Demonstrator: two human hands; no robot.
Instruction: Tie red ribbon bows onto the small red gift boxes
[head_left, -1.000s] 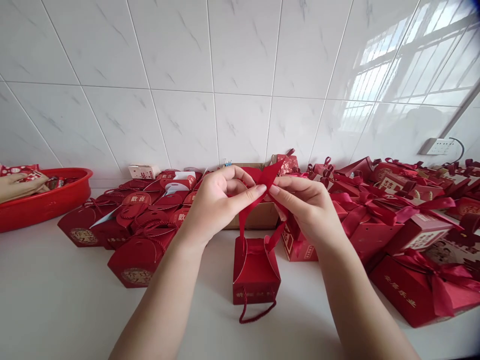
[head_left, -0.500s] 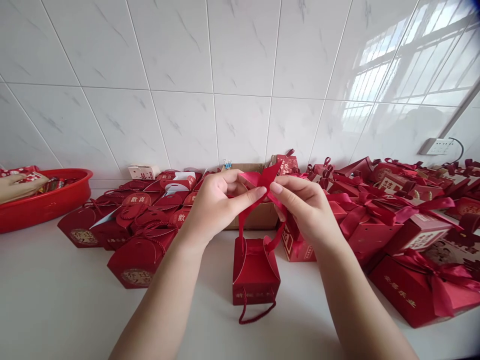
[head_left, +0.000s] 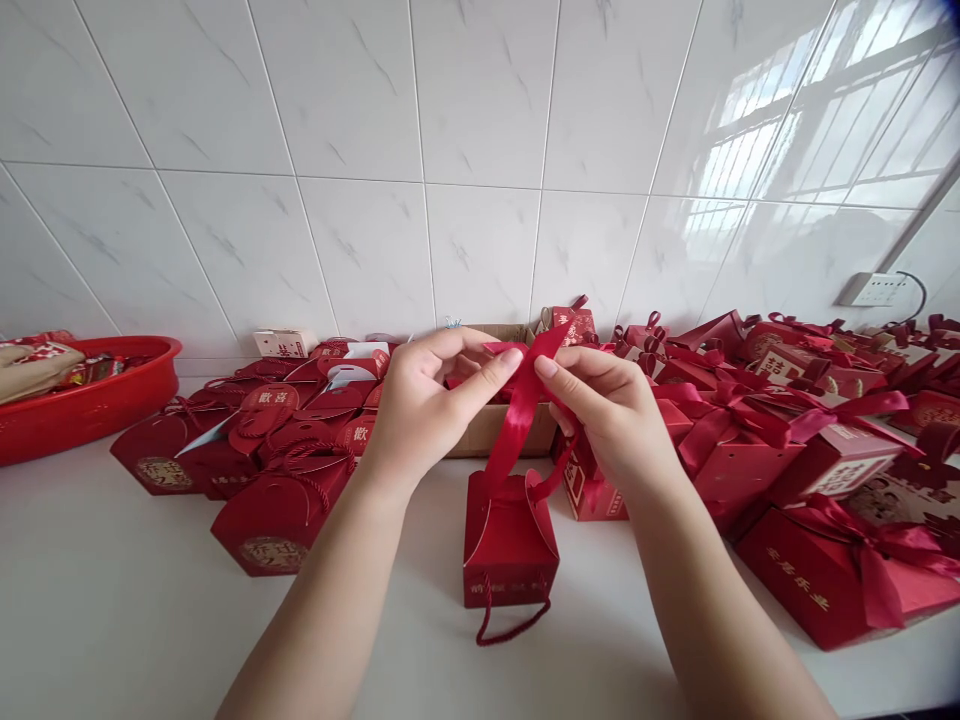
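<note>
A small red gift box (head_left: 511,550) stands on the white countertop in front of me, a dark red twisted cord hanging from its near side. From its top rises a red satin ribbon (head_left: 514,430), which my two hands hold above the box. My left hand (head_left: 442,400) pinches the ribbon between thumb and fingers. Close beside it, my right hand (head_left: 600,405) pinches another part of the ribbon, its thumb tip against the crossing strands. One wide strand hangs down to the box between my hands. The fingers' far sides are hidden.
Several red gift boxes with cord handles (head_left: 274,525) crowd the left side. Many ribbon-tied boxes (head_left: 810,580) fill the right. A cardboard box (head_left: 469,440) stands behind my hands. At far left, another person's hand reaches over a red basin (head_left: 97,400). A power strip (head_left: 874,290) is by the wall.
The ribbon's loose strand has swung down in front, now hanging wide between my hands to the box. Both hands remain pinching it at nearly the same place.
</note>
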